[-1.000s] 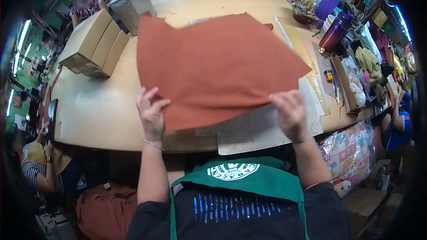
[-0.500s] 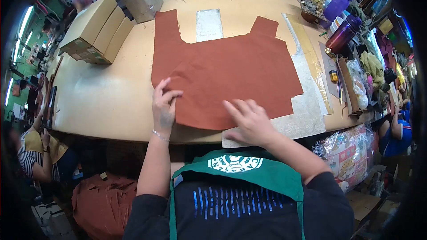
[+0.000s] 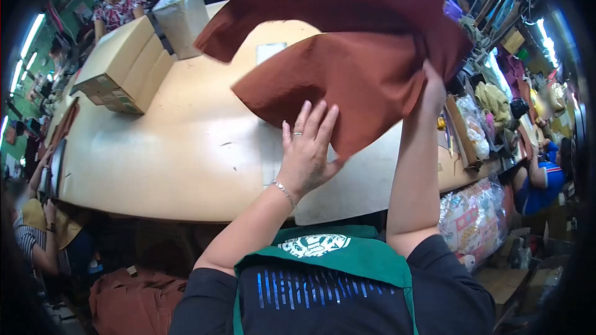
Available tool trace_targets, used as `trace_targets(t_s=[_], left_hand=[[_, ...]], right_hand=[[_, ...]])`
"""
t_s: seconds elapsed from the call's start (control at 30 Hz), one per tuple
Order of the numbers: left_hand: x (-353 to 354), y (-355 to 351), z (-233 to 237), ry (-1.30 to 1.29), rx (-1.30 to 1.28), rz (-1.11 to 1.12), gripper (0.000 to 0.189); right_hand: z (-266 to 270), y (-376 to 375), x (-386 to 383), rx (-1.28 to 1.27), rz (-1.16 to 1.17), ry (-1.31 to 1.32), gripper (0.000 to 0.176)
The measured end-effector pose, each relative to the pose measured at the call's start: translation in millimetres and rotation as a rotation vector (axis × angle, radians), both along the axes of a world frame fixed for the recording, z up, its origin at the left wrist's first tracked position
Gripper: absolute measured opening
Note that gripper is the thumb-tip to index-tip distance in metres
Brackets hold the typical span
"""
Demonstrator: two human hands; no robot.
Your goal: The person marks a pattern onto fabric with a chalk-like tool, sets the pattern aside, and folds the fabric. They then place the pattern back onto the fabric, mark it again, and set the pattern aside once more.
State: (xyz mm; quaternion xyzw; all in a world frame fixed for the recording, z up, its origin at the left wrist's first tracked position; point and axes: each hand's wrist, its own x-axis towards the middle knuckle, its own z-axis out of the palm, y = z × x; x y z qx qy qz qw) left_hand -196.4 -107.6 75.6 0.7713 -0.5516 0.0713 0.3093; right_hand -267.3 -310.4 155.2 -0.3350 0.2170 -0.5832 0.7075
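Observation:
A rust-brown piece of fabric (image 3: pixel 354 62) is raised off the table and billows in a curve, its far part lifted high. My right hand (image 3: pixel 430 94) grips it at the right side, fingers partly hidden by the folds. Against its near lower edge lies my left hand (image 3: pixel 310 142), fingers stretched out and spread, with a ring and a bracelet showing. Beneath the fabric, a pale flat sheet (image 3: pixel 354 189) rests at the front of the table. Part of a small whitish plate (image 3: pixel 271 53) shows past the fabric's curve.
Cardboard boxes (image 3: pixel 124 68) and a wrapped pale block (image 3: pixel 182 18) stand on the table (image 3: pixel 155 174) at left. Clutter, including a plastic bag (image 3: pixel 470 118), lines the right side. Brown fabric (image 3: pixel 136 301) is heaped below left. Other people sit at left, back and right.
The fabric lay flat and is now lifted and swung up. My right hand has moved up and right with its edge; my left hand has shifted right and opened flat.

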Motion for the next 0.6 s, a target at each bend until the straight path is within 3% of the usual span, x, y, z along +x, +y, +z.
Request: trace_targets(t_s=[0.1, 0.13, 0.2, 0.33, 0.43, 0.6], left_hand=[[-3, -5, -44, -0.055, 0.359, -0.101, 0.059], [-2, -1, -57, -0.045, 0.323, -0.128, 0.054], [-2, 11, -76, -0.030, 0.261, -0.187, 0.046], [-11, 34, -65, -0.048, 0.288, -0.177, 0.043], [-15, 55, -60, -0.041, 0.272, -0.174, 0.045], [-9, 99, -61, -0.041, 0.245, -0.161, 0.048]], right_hand=[[-76, 2, -57, 0.068, -0.132, 0.074, 0.036], [-97, 5, -80, 0.176, -0.175, 0.187, 0.034], [-142, 3, -130, 0.085, -0.202, 0.405, 0.028], [-153, 12, -180, 0.055, -0.138, 0.871, 0.027], [-164, 5, -185, -0.136, -0.120, 0.766, 0.027], [-168, -9, -189, -0.125, -0.170, 0.859, 0.038]])
